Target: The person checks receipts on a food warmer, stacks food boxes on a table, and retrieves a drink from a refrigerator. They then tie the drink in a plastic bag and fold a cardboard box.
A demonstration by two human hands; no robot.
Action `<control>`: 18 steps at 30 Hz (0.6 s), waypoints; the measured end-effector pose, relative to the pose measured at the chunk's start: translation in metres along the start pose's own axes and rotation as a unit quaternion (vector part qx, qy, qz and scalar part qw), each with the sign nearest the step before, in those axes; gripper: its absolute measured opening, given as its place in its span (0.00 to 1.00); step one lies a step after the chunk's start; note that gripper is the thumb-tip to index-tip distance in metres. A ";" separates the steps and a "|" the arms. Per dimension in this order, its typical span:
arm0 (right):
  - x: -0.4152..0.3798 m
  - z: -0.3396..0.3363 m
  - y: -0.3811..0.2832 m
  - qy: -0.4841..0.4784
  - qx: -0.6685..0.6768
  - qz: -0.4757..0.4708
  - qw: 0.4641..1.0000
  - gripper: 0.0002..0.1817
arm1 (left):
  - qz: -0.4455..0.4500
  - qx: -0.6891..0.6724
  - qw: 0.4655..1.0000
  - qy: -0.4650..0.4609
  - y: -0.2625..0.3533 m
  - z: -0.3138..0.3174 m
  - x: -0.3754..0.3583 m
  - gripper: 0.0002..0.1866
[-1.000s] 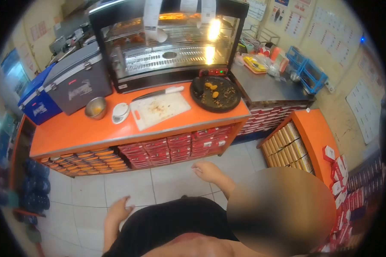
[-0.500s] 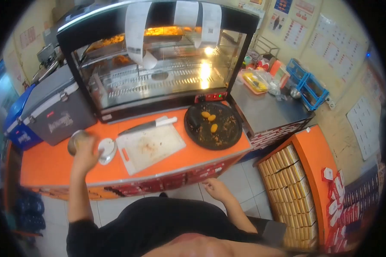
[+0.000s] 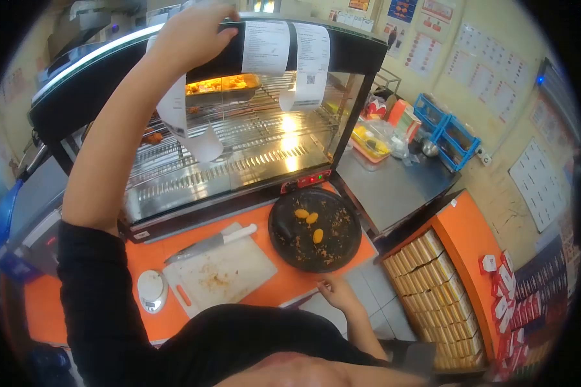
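My left hand is raised to the top edge of the glass display warmer, over a hanging paper receipt; what its fingers hold, if anything, is hidden. My right hand hangs low in front of the orange counter, its fingers curled, close to the round black tray. Several small yellow-orange pieces and brown crumbs lie in that tray. Left of it is a white cutting board with a white-handled knife along its back edge. A small white scale sits left of the board.
Two more receipts hang from the warmer, with food trays behind its glass. A steel side table holds a food container and blue baskets. Stacked boxes fill an orange shelf at right.
My left hand has moved from beside the scale up to the warmer's top. The view has shifted, and the counter items appear lower. My right hand remains low.
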State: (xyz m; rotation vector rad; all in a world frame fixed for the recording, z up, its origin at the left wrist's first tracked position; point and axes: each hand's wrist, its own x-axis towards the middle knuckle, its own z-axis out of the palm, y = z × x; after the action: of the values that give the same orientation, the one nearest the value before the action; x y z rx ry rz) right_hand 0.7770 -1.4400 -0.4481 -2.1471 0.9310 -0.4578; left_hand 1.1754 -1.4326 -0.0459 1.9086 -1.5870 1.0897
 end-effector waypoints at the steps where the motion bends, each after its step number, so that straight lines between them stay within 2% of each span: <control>1: 0.011 -0.005 0.002 -0.002 -0.003 -0.003 1.000 0.12 | -0.011 0.016 1.000 0.007 0.002 0.012 0.015 0.16; 3: 0.038 -0.019 0.005 -0.004 -0.022 -0.029 0.999 0.11 | -0.031 0.033 0.999 0.013 0.007 0.029 0.031 0.16; 4: 0.055 -0.028 0.005 -0.013 -0.043 -0.069 0.997 0.10 | -0.034 0.002 0.999 0.016 0.013 0.032 0.037 0.13; 6: 0.085 -0.046 -0.004 -0.027 -0.048 -0.082 0.995 0.10 | -0.034 -0.028 0.999 0.014 0.023 0.039 0.045 0.12; 8: 0.115 -0.065 -0.011 -0.034 -0.050 -0.092 0.994 0.10 | -0.060 -0.038 0.997 -0.020 0.033 0.048 0.053 0.17; 9: 0.131 -0.075 -0.014 -0.006 -0.039 -0.149 0.988 0.09 | -0.059 -0.037 0.997 -0.021 0.030 0.061 0.058 0.17; 10: 0.147 -0.085 -0.016 0.022 -0.029 -0.206 0.978 0.09 | -0.021 -0.013 1.000 0.005 0.021 0.078 0.060 0.17; 12: 0.179 -0.107 -0.021 0.042 -0.013 -0.235 0.971 0.09 | 0.030 0.004 0.999 0.044 0.009 0.097 0.061 0.19; 15: 0.222 -0.135 -0.027 0.072 0.035 -0.271 0.959 0.08 | 0.025 -0.015 0.997 0.069 0.002 0.110 0.059 0.20; 18: 0.258 -0.162 -0.042 0.104 0.067 -0.300 0.946 0.08 | 0.035 0.027 0.996 0.072 0.010 0.107 0.057 0.22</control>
State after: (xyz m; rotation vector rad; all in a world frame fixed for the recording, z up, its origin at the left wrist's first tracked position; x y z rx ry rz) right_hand 0.8786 -1.6899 -0.3019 -2.2589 0.3127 -1.0314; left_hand 1.2001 -1.5501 -0.0673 1.7774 -1.5690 1.2807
